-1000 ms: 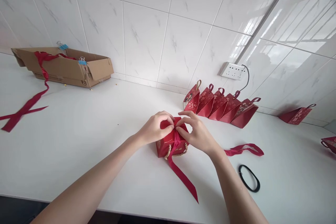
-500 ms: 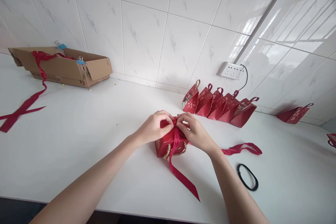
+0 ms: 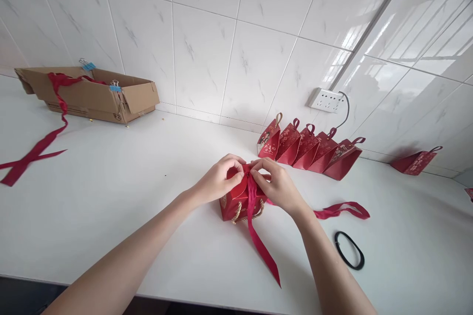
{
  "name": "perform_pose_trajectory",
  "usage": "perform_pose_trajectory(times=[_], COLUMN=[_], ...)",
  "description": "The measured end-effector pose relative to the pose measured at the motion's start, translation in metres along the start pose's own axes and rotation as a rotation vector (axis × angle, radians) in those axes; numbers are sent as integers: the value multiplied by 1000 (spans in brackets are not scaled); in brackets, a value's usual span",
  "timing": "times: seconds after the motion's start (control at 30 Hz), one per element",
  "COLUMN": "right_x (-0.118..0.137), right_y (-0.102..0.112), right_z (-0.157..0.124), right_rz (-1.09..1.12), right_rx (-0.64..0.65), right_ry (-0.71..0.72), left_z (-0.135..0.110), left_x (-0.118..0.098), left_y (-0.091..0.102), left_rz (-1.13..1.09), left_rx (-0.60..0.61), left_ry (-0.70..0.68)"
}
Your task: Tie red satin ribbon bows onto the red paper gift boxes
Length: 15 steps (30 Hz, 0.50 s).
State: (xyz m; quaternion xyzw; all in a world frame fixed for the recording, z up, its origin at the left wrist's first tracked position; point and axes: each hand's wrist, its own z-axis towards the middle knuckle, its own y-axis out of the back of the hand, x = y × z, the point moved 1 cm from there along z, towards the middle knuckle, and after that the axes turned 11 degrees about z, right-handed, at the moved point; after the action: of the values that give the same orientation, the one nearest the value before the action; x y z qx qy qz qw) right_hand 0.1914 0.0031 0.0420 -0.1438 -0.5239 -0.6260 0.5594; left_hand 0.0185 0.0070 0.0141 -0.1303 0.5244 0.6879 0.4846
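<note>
A small red gift box [image 3: 231,203] with twisted gold cord handles [image 3: 238,211] stands on the white table in front of me. Over its top runs a dark red ribbon [image 3: 257,236], one tail hanging down the near side onto the table. My left hand [image 3: 221,179] pinches the ribbon at the top left of the box. From the right, my right hand [image 3: 273,182] pinches it too, fingertips close to the left ones. The exact fold or knot between the fingers is partly hidden. Another stretch of ribbon [image 3: 342,210] lies on the table beyond my right wrist.
A cardboard box [image 3: 88,101] with blue binder clips and trailing ribbon stands at the back left. Several red triangular boxes [image 3: 306,150] line the wall, another [image 3: 416,161] farther right. A black band [image 3: 349,251] lies right of my forearm. A power strip [image 3: 327,100] is on the wall.
The hanging ribbon tail has shifted to the right at its upper part. My right hand has moved slightly right, its fingertips still at the box top; both hands keep pinching.
</note>
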Motion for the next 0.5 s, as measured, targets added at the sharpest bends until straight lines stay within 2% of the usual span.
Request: perform_pose_trajectory(times=[0.3, 0.5], right_x=[-2, -6], right_y=[4, 6], right_z=[-2, -1], right_rz=[4, 38], right_rx=[92, 47], right_ry=[37, -9], left_z=[-1, -1], left_x=[-2, -2], left_y=[1, 1], left_rz=[-5, 24], left_rx=[-4, 6], left_ry=[10, -11])
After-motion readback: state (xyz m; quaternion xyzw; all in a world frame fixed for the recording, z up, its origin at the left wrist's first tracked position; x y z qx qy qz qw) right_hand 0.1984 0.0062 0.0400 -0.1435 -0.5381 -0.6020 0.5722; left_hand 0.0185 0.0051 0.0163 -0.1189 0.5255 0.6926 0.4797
